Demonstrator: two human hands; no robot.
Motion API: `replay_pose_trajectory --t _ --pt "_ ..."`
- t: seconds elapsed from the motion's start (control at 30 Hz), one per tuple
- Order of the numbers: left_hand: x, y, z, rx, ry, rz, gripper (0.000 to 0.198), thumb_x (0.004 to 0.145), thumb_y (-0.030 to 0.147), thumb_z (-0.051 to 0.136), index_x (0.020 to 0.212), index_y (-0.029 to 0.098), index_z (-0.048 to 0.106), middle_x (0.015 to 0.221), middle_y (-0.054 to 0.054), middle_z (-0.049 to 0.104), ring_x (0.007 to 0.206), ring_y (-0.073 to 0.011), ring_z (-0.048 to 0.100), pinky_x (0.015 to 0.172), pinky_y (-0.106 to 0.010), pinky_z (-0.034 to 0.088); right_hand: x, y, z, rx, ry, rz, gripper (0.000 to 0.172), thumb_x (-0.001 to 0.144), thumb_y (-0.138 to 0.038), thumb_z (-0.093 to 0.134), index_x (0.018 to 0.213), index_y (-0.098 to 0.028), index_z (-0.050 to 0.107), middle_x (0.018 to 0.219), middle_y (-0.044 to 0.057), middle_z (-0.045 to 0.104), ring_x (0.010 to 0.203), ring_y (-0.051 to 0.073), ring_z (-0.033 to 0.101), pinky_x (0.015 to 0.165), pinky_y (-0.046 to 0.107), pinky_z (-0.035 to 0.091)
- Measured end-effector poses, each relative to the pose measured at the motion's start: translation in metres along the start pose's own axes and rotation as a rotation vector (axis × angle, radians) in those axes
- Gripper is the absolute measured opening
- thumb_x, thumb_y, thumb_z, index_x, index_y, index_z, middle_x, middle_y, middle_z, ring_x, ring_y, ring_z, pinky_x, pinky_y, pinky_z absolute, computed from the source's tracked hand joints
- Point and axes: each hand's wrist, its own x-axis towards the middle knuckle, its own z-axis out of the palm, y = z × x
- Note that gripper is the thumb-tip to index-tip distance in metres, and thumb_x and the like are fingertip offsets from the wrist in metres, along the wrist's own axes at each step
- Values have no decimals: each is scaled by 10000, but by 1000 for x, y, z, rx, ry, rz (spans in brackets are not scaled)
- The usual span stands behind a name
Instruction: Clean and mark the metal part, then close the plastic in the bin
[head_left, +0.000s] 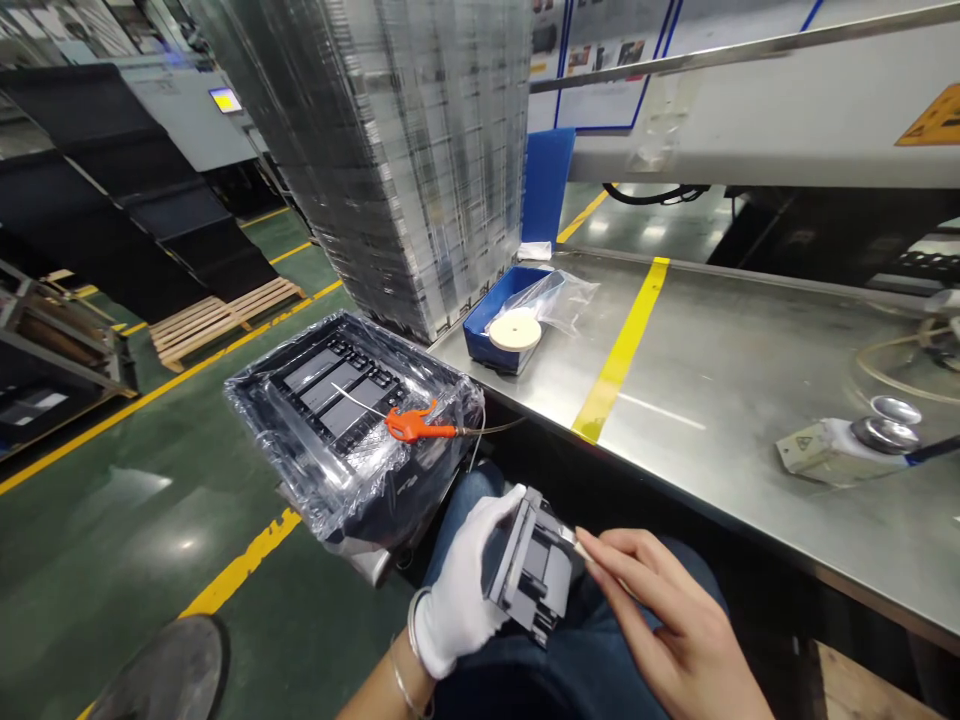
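My left hand (466, 590), in a white glove, is wrapped round a dark grey moulded plastic part (551, 575) with ribs and recesses, held tilted above my lap. My bare right hand (660, 610) is closed in a pinch at the part's right edge. A thin, pale sliver shows at its fingertips, too small to name. To the left, an orange air blow gun (411, 424) with a thin nozzle lies on a box lined with clear plastic (352, 490). Inside that box are black plastic parts with grey panels (341, 395).
On the steel bench (720, 380) stands a blue bin (487, 340) with a cream disc (514, 330) and a clear bag (574, 300). A small device with round metal tops (885, 435) sits at right. Tall stacked clear trays (442, 150) rise behind. A round stool (161, 670) is at lower left.
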Motion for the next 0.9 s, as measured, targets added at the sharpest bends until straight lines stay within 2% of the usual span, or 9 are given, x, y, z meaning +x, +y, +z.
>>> replay_pose_trajectory --t 0.07,0.17,0.3,0.4,0.47,0.57,0.63,0.7,0.9 --pt "3 6 -2 228 -30 149 692 783 338 673 1423 224 434 1342 -119 504 1228 -284 484 1108 -436 323 1 0 -1 -46 28 17 237 1060 -121 390 1207 -121 577 1005 82 477 879 75 513 762 114 429" --pt "3 9 -5 377 -56 281 805 769 326 666 1484 234 308 1351 -120 476 1236 -278 472 1095 -411 330 2 0 -5 -27 17 12 235 1055 -118 401 1221 -131 565 1018 87 479 899 85 519 777 121 439" --pt "1 6 -9 418 -96 316 760 819 373 608 1483 185 289 1368 -151 453 1258 -289 454 1095 -426 326 -4 6 -10 -89 -27 8 240 1070 -156 390 1245 -141 553 1038 83 485 944 86 521 806 110 433" --pt "5 9 -9 379 -143 304 724 808 381 636 1449 217 341 1336 -128 494 1215 -270 492 1071 -400 360 -11 13 -11 -21 -7 97 237 1071 -197 420 1262 -174 558 1069 70 500 961 91 536 847 101 448" --pt "9 16 -8 303 -207 283 652 804 350 660 1398 244 412 1299 -101 530 1183 -245 517 1050 -357 381 -11 14 -10 141 -6 214 209 1071 -245 438 1147 -150 608 939 55 528 811 75 559 724 63 469" --pt "13 26 -6 134 -282 167 502 836 286 651 1312 242 498 1202 -73 583 1089 -198 562 996 -302 418 -5 10 -5 370 -31 436 538 1050 -504 476 769 -65 612 602 40 422 506 53 424 450 48 350" --pt "12 27 -5 58 -292 82 422 859 267 633 1268 230 536 1133 -60 599 1024 -170 571 966 -282 432 1 5 -1 477 -96 527 748 991 -690 472 631 -41 569 509 42 333 447 45 328 397 61 269" --pt "8 23 -4 28 -306 50 435 849 297 645 1265 221 546 1108 -61 598 1006 -173 563 957 -287 434 7 1 3 548 -155 554 805 960 -752 474 621 -29 575 494 44 312 445 39 296 400 61 243" --pt "2 13 -7 8 -303 40 570 813 321 678 1355 265 511 1223 -59 576 1122 -211 533 1042 -315 373 7 0 3 678 -258 483 722 1012 -638 485 630 -29 551 523 40 341 473 27 283 438 59 210"
